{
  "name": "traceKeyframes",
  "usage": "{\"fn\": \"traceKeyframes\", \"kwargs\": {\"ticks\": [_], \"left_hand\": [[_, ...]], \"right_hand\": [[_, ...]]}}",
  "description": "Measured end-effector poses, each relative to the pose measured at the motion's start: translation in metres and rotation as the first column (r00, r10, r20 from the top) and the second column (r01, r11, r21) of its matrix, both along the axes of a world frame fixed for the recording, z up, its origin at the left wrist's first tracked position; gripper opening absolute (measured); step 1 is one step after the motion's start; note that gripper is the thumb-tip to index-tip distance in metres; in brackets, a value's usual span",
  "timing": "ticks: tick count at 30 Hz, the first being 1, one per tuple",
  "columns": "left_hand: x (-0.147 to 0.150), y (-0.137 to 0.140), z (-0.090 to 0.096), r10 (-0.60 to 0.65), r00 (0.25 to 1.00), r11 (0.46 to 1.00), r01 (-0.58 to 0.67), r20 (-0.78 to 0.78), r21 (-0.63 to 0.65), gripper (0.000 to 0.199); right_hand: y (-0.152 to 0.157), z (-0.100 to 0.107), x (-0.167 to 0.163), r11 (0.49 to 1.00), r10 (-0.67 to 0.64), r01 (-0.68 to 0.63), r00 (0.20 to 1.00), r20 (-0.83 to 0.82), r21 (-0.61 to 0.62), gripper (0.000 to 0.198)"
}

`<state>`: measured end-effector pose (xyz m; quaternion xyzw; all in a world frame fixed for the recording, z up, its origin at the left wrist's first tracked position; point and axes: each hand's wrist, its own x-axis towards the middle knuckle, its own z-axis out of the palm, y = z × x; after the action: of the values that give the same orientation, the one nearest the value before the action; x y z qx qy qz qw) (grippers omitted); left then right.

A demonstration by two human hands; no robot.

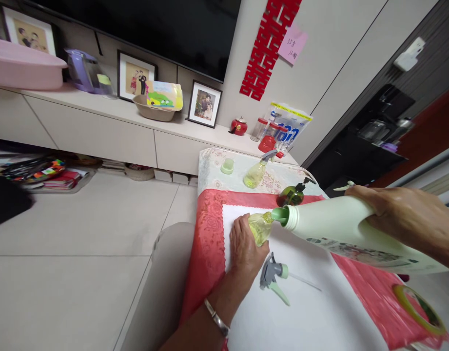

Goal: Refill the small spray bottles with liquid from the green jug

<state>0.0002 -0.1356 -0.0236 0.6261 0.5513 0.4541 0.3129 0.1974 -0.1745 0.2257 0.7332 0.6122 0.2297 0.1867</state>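
Note:
My left hand [242, 246] is wrapped round a small yellow-green spray bottle [261, 228] without its top, on the white cloth. In my right hand [410, 214], a large pale green jug [332, 222] is tipped nearly level, its green spout [280, 215] at the small bottle's mouth. Whether liquid is flowing I cannot make out. Below them lies a grey and green trigger sprayer [273, 275] with its thin tube. Behind stand another yellow-green spray bottle [256, 174] with its sprayer on and a dark green pump bottle [292, 195]. A pale green cap [227, 166] sits at the table's far left.
The table has a red cover [209, 243] under the white cloth [283, 321]. A roll of yellow tape [400, 295] lies at the right. Red-lidded jars [260, 129], a red pot [239, 126] and framed photos stand on the cabinet behind.

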Motion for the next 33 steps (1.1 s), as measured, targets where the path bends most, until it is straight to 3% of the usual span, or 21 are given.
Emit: {"fn": "traceKeyframes", "kwargs": {"ticks": [3, 6, 10, 13, 18, 24, 28, 33], "left_hand": [[0.0, 0.001, 0.0, -0.002, 1.0, 1.0, 0.002, 0.008, 0.001, 0.072], [-0.001, 0.002, 0.0, 0.005, 0.998, 0.999, -0.008, 0.055, 0.039, 0.071], [-0.002, 0.003, -0.001, 0.004, 0.989, 0.998, -0.014, 0.146, 0.068, 0.072], [-0.003, 0.005, -0.001, -0.007, 0.985, 0.999, 0.001, 0.173, 0.037, 0.075], [-0.003, 0.005, -0.004, -0.024, 0.986, 1.0, 0.024, 0.162, 0.007, 0.077], [-0.002, 0.008, -0.008, -0.04, 0.994, 0.999, 0.038, 0.1, 0.027, 0.079], [-0.003, 0.009, -0.007, -0.042, 0.995, 0.999, 0.041, 0.086, 0.013, 0.076], [-0.005, 0.01, -0.003, -0.059, 0.993, 0.997, 0.064, 0.104, -0.047, 0.075]], "right_hand": [[-0.001, -0.006, 0.006, 0.991, -0.093, 0.093, 0.996, 0.008, -0.092, 0.049], [-0.001, -0.017, 0.015, 0.993, -0.097, 0.093, 0.994, -0.049, -0.069, 0.045], [-0.003, -0.029, 0.028, 0.994, -0.014, 0.048, 0.947, -0.319, 0.098, 0.045], [-0.006, -0.036, 0.035, 0.962, 0.08, 0.085, 0.823, -0.563, 0.26, 0.046], [-0.008, -0.054, 0.046, 0.788, 0.186, 0.378, 0.605, -0.774, 0.485, 0.047], [-0.001, -0.103, 0.059, 0.608, 0.369, 0.524, 0.48, -0.796, 0.597, 0.03], [0.007, -0.149, 0.06, 0.518, 0.489, 0.599, 0.378, -0.786, 0.61, 0.024], [0.014, -0.194, 0.054, 0.44, 0.561, 0.654, 0.335, -0.757, 0.615, 0.025]]}}
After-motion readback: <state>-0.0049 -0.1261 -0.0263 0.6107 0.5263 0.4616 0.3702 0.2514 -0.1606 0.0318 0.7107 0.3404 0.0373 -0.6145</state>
